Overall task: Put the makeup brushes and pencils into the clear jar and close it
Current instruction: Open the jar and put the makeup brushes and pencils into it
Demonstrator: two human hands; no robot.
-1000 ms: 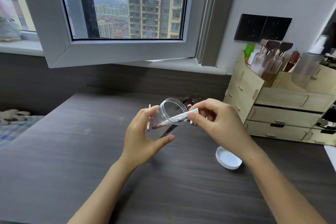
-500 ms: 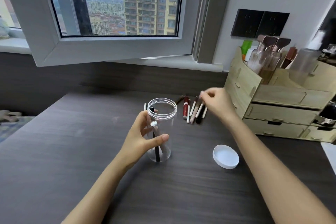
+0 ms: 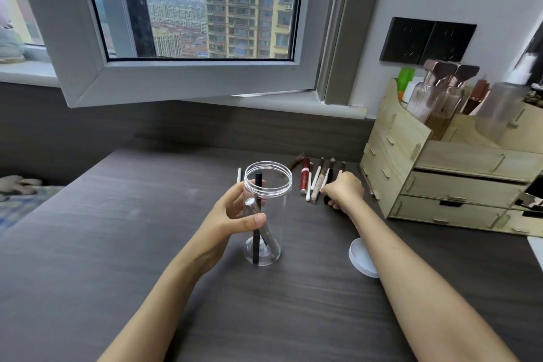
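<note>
A clear jar [image 3: 273,232] stands upright and lidless on the dark desk, holding a black pencil [image 3: 256,232] and a silver-capped stick. My left hand [image 3: 235,215] is wrapped around the jar's side. A row of makeup brushes and pencils [image 3: 313,182] lies behind and to the right of the jar, with one thin white stick [image 3: 239,175] alone left of the jar's rim. My right hand [image 3: 343,190] rests on the right end of that row, fingers curled over a black-tipped brush. The jar's white lid [image 3: 360,259] lies on the desk, partly hidden by my right forearm.
A wooden drawer organiser [image 3: 440,168] with bottles on top stands at the right, close to my right hand. An open window sash [image 3: 182,79] juts out over the back of the desk [image 3: 117,244]. A wall socket panel [image 3: 426,40] is above the organiser.
The silver-capped stick went from my right hand into the jar. The jar went from tilted to upright on the desk. My right hand moved back right and came down onto the row of brushes.
</note>
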